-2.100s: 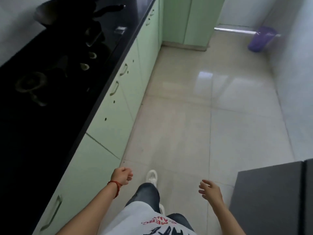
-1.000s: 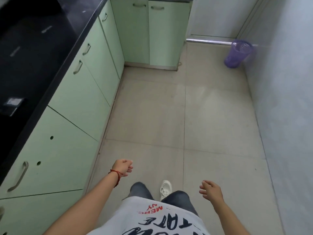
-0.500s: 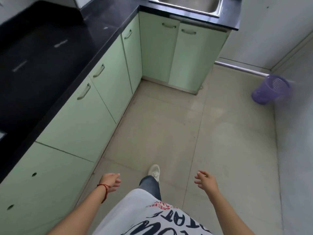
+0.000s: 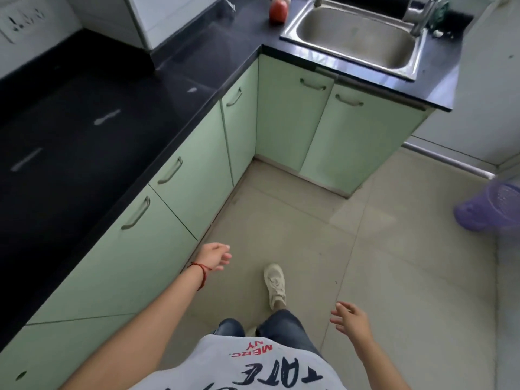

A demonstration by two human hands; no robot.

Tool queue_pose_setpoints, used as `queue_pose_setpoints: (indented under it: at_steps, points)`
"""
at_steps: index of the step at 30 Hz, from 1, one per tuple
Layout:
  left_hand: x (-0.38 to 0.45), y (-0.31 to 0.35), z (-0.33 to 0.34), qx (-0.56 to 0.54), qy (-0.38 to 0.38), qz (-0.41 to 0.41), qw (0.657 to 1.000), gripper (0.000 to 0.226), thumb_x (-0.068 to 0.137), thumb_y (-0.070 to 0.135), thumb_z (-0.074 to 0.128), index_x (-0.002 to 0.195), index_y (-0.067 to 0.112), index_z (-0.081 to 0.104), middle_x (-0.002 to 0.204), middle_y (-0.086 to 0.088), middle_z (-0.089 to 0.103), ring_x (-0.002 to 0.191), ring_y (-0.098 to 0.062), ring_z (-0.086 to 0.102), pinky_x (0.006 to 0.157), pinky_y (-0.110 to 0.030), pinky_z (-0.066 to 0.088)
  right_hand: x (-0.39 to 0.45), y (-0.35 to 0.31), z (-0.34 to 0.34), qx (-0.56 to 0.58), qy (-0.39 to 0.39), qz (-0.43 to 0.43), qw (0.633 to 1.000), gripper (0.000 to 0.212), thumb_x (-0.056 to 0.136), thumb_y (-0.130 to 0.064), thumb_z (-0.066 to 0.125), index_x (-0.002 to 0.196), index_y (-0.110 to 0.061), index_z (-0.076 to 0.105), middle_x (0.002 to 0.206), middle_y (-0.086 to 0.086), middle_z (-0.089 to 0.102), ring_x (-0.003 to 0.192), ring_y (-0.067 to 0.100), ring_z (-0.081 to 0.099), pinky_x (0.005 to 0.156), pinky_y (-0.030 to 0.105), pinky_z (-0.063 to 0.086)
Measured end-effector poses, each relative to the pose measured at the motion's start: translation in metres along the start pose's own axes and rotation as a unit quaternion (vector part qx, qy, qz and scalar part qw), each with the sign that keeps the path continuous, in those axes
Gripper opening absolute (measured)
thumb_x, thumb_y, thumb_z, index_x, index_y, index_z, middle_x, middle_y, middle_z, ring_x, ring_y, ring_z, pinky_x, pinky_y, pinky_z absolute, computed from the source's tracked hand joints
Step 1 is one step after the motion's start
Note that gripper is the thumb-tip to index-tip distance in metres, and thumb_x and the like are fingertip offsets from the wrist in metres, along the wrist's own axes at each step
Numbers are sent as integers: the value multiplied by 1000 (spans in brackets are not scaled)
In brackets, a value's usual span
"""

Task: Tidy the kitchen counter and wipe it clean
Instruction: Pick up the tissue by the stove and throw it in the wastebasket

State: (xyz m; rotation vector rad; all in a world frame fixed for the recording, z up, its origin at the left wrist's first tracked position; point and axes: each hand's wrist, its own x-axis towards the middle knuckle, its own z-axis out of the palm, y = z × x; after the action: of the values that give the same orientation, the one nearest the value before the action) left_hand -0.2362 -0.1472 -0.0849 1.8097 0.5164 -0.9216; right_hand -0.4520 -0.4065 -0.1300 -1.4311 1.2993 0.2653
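— Over the floor (image 4: 394, 263), what do both hands hold?
— Nothing: left hand (image 4: 215, 256) loosely curled, right hand (image 4: 350, 322) with fingers spread, each grip empty.
— And the worktop (image 4: 84, 142)?
— Left, black, smeared white; sink (image 4: 357, 38) ahead.
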Motion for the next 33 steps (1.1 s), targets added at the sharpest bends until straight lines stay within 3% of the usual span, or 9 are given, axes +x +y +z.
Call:
queue_pose_setpoints:
  at_steps: [9, 16, 23, 28, 33]
  points:
    - [45, 29, -33, -105, 118, -76, 985, 20, 91, 14, 49, 72, 14, 53, 68, -3, 56, 59, -15, 51, 57, -23, 39, 95, -171, 47, -90, -96, -73, 989, 14, 92, -4, 47, 104, -3, 55, 75, 12, 58, 58, 22, 53, 53, 28, 38]
    - [30, 5, -51, -270, 219, -145, 926, 18, 91, 14, 49, 73, 16, 51, 68, -4, 56, 60, -16, 51, 58, -23, 38, 131, -268, 131, -284, -224, -158, 919, 13, 90, -8, 52, 100, -7, 60, 77, 9, 63, 63, 23, 60, 57, 28, 42]
    - [-13, -65, -58, -384, 301, -202, 849, 7, 90, 15, 51, 93, 10, 54, 70, -6, 59, 63, -17, 55, 59, -25, 41, 108, -289, 229, -388, -323, -204, 839, 11, 89, -7, 53, 97, -9, 60, 70, 3, 62, 56, 18, 57, 49, 21, 40]
    - [-34, -100, -70, -436, 332, -215, 808, 16, 90, 14, 51, 74, 13, 53, 68, -6, 58, 62, -18, 55, 60, -24, 39, 75, -281, 276, -411, -366, -215, 807, 11, 89, -6, 53, 98, -8, 59, 74, 7, 62, 59, 20, 57, 55, 26, 41]
    - [-43, -109, -108, -436, 350, -195, 806, 21, 89, 12, 51, 68, 13, 54, 68, -8, 60, 61, -18, 56, 59, -24, 38, 43, -272, 315, -424, -384, -222, 790, 18, 89, -5, 54, 106, -1, 60, 73, 6, 63, 60, 21, 57, 56, 28, 40]
